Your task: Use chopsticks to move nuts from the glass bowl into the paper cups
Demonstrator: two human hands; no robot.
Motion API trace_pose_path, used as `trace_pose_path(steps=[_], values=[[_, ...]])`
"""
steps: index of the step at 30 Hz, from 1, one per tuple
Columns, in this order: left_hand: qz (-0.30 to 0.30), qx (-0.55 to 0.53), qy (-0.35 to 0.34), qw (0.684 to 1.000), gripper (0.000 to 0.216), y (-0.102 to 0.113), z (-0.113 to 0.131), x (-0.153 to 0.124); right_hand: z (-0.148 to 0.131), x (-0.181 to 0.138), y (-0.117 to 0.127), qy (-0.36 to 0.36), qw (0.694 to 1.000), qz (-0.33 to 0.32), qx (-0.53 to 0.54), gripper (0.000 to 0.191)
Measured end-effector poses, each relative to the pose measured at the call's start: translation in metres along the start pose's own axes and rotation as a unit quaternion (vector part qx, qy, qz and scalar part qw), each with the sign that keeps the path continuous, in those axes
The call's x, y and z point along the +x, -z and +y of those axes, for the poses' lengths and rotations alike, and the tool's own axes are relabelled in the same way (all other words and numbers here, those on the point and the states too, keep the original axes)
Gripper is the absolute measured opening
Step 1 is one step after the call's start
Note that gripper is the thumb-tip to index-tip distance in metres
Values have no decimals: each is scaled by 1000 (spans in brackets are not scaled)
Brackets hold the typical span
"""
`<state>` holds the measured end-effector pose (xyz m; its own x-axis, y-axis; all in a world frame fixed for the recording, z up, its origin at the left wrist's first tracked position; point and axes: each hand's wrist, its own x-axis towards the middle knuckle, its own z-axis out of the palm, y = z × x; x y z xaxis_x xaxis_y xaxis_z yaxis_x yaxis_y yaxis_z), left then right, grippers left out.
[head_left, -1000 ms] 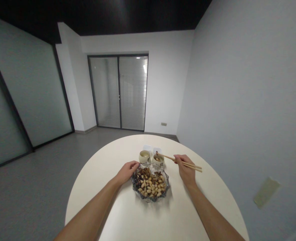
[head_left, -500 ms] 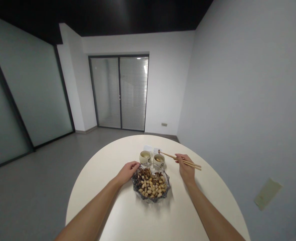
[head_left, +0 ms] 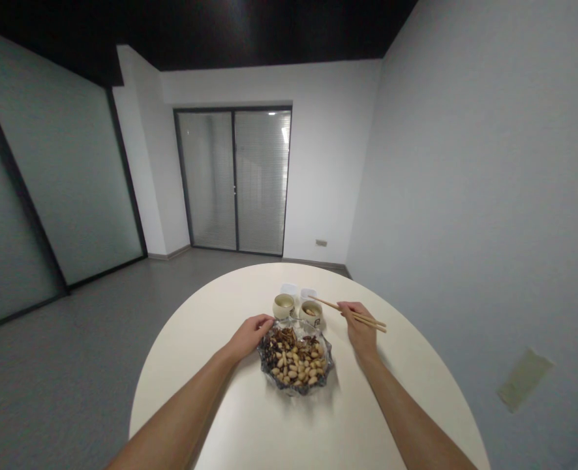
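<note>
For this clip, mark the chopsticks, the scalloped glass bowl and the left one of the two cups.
Chopsticks (head_left: 327, 303): head view, on a shaft, toward the thin ends.
Scalloped glass bowl (head_left: 299, 390): head view, on its near outer wall.
Left cup (head_left: 282, 313): head view, on its near outer wall.

Nuts (head_left: 293, 375) in bowl (head_left: 299, 390) on table (head_left: 264, 434); two cups (head_left: 280, 312) behind bowl.

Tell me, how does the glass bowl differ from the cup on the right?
The bowl is much wider than the right cup. The bowl is see-through with a jagged rim; the cup is opaque with a round one. The bowl holds many pale and dark pieces, the cup only a little something. Both stand upright on the table.
</note>
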<state>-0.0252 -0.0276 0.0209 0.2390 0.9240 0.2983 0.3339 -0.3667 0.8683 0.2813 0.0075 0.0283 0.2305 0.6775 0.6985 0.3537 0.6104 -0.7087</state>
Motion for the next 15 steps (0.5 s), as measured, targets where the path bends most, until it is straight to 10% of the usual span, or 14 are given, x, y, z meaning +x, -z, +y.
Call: trace_pose_path(steps=[15], values=[[2,-1,6,1000,42,-1,3,-1,1,1,1,-13,1000,-13,25,31]])
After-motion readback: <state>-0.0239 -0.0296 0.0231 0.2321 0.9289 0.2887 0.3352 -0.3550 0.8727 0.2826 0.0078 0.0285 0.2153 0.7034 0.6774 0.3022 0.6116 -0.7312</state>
